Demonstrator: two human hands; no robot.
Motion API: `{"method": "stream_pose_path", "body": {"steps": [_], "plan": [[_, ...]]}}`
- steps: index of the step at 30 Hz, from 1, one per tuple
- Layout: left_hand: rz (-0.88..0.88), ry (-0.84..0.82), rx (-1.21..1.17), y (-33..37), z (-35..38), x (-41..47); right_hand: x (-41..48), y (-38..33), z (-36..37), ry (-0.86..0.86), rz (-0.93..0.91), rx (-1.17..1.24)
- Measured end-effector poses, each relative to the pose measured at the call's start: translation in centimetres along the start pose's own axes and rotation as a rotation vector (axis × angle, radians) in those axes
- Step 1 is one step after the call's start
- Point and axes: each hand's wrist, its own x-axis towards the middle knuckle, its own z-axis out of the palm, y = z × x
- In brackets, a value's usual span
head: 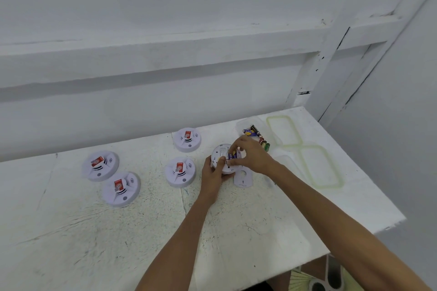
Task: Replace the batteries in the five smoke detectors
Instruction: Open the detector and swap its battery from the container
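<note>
Head: detector (218,151) back-up, left hand (212,177); battery (233,155) seemingly crosswise, right hand (253,156) pinching

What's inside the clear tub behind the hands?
Loose batteries, purple, yellow and green, lie in the clear tub. The right hand covers its near end, so their count is hidden.

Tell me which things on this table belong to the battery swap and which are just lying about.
Job: upturned detector, gripped by left hand; battery, pinched by right hand; four face-up detectors; spare batteries in clear tub; loose back plate.
Lying about: two green-rimmed lids.
</note>
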Motion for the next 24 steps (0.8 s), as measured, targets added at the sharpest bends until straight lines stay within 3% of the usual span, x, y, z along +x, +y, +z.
{"method": "stream_pose_path", "body": {"steps": [4,10,24], "plan": [[-0.006,0.007,0.007,-0.1,-0.1,0.1,0.2,-0.4,-0.3,-0.056,0.048,-0.068],[-0.016,0.005,0.002,-0.2,-0.1,0.3,0.4,0.1,0.3,-0.111,0.206,0.039],[-0.005,-0.016,0.035,-0.3,-0.3,0.3,-0.4,-0.2,1.2,0.044,0.349,0.286]]}}
